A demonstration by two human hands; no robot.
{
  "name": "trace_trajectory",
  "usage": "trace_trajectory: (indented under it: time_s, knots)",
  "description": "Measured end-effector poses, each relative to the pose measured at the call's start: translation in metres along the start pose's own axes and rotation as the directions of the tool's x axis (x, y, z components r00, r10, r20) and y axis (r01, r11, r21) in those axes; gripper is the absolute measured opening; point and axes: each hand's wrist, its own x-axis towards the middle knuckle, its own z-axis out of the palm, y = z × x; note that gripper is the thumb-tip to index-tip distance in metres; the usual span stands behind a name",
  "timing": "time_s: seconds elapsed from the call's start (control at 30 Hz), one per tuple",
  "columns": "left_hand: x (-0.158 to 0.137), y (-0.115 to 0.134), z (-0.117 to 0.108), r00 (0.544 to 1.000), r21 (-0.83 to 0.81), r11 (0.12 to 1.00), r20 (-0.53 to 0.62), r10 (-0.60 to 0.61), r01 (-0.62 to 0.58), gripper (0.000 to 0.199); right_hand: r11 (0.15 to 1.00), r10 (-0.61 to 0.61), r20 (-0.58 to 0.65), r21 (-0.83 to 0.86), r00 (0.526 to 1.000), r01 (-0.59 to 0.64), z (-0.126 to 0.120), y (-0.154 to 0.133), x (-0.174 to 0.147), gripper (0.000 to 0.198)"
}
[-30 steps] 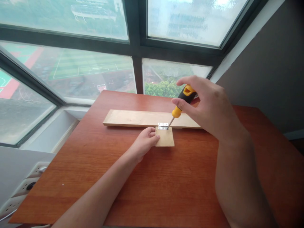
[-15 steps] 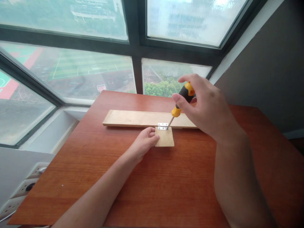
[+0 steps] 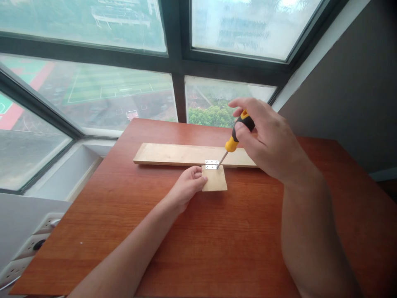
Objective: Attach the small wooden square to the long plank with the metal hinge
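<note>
My left hand (image 3: pixel 190 185) pinches the left edge of a small square wooden piece (image 3: pixel 215 180), thumb on top. A silver hinge (image 3: pixel 211 164) joins this piece to the near edge of a long pale board (image 3: pixel 176 154) lying on the table. In my right hand (image 3: pixel 266 138) is a screwdriver (image 3: pixel 233 140) with a yellow and black handle, tilted up to the right. Its tip meets the right end of the hinge's near leaf. The screw under the tip is too small to make out. My right forearm and hand cover the board's right end.
The reddish-brown wooden table (image 3: pixel 198 248) reaches to a large window with dark frames (image 3: pixel 178 62). A grey wall (image 3: pixel 350 91) rises at the right. Several power sockets (image 3: pixel 29 245) line the left side, below the table's edge.
My right hand has turned a little around the screwdriver handle, thumb and fingers shifting their place on it. The tip stays at the hinge. My left hand and the boards keep their place.
</note>
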Motion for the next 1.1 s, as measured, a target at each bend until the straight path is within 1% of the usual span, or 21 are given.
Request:
trace_trajectory:
  time_s: [0.07, 0.13, 0.2, 0.3, 0.37, 0.43, 0.53, 0.6, 0.67, 0.73, 0.77, 0.83, 0.87, 0.93, 1.03, 1.1]
  knots:
    - [0.0004, -0.0004, 0.0, 1.0, -0.001, 1.0, -0.002, 0.003, -0.003, 0.025, 0.989, -0.049, 0.085, 0.144, 0.995, 0.037, -0.004, -0.0021, -0.0014, 0.045]
    - [0.0008, -0.0007, -0.0001, 1.0, -0.007, 1.0, 0.0, 0.008, -0.008, 0.026, 0.981, -0.056, 0.133, 0.193, 0.989, 0.03, -0.0066, -0.0036, -0.0025, 0.048]
    - [0.0011, -0.0009, -0.0003, 1.0, -0.012, 1.0, 0.006, 0.012, -0.012, 0.027, 0.991, -0.036, 0.107, 0.129, 0.994, 0.022, -0.0065, -0.0041, -0.0026, 0.044]
    - [0.0008, -0.0006, -0.0004, 1.0, -0.016, 1.0, 0.013, 0.017, -0.017, 0.028, 0.997, -0.009, 0.011, -0.079, 1.0, 0.01, -0.0029, -0.0035, -0.0011, 0.029]
    - [0.0004, -0.0003, -0.0002, 1.0, -0.016, 1.0, 0.015, 0.019, -0.019, 0.027, 0.985, 0.019, -0.043, -0.171, 0.999, -0.026, -0.0004, -0.003, -0.0002, 0.025]
    - [0.0002, -0.0002, 0.0001, 1.0, -0.014, 1.0, 0.014, 0.017, -0.017, 0.025, 0.988, 0.048, -0.051, -0.146, 0.998, -0.055, 0.0005, -0.0028, -0.0002, 0.027]
    - [0.0003, -0.0005, 0.0004, 1.0, -0.014, 1.0, 0.013, 0.015, -0.015, 0.024, 0.999, 0.039, 0.03, 0.003, 0.999, -0.04, -0.0009, -0.0025, -0.0013, 0.036]
    - [0.0004, -0.0006, 0.0005, 1.0, -0.014, 1.0, 0.011, 0.016, -0.016, 0.023, 1.0, 0.024, 0.059, 0.018, 0.998, -0.025, -0.0025, -0.002, -0.0019, 0.041]
    - [0.0002, -0.0003, 0.0007, 1.0, -0.009, 1.0, 0.009, 0.017, -0.017, 0.022, 0.996, 0.044, 0.044, -0.085, 0.998, -0.04, -0.0034, -0.0011, -0.0019, 0.036]
    - [-0.0004, 0.0003, 0.0012, 1.0, -0.003, 1.0, 0.007, 0.017, -0.017, 0.022, 0.971, 0.088, -0.003, -0.224, 0.996, -0.086, -0.0032, -0.0001, -0.0013, 0.03]
    - [-0.0007, 0.0006, 0.0014, 1.0, -0.001, 1.0, 0.006, 0.018, -0.018, 0.022, 0.954, 0.108, -0.03, -0.278, 0.994, -0.112, -0.0028, 0.0003, -0.0009, 0.031]
    - [-0.0009, 0.0009, 0.0019, 1.0, 0.0, 1.0, 0.003, 0.02, -0.02, 0.022, 0.933, 0.131, -0.077, -0.329, 0.988, -0.149, -0.0018, 0.0003, -0.0004, 0.036]
    - [-0.0008, 0.0009, 0.002, 1.0, 0.0, 1.0, 0.002, 0.023, -0.023, 0.022, 0.932, 0.136, -0.092, -0.326, 0.986, -0.159, -0.0015, -0.0001, -0.0003, 0.038]
    - [-0.0004, 0.0006, 0.0021, 1.0, 0.009, 1.0, 0.001, 0.027, -0.027, 0.022, 0.952, 0.132, -0.073, -0.268, 0.988, -0.147, -0.0013, -0.0021, -0.0006, 0.037]
    - [0.0003, 0.0004, 0.0022, 1.0, 0.034, 0.999, 0.003, 0.028, -0.028, 0.021, 0.988, 0.069, -0.003, -0.14, 0.998, -0.068, -0.0021, -0.0059, -0.002, 0.037]
    - [0.0003, 0.0009, 0.0021, 1.0, 0.049, 0.998, 0.003, 0.026, -0.026, 0.021, 0.994, 0.014, 0.005, -0.111, 1.0, -0.014, -0.0029, -0.0073, -0.0029, 0.04]
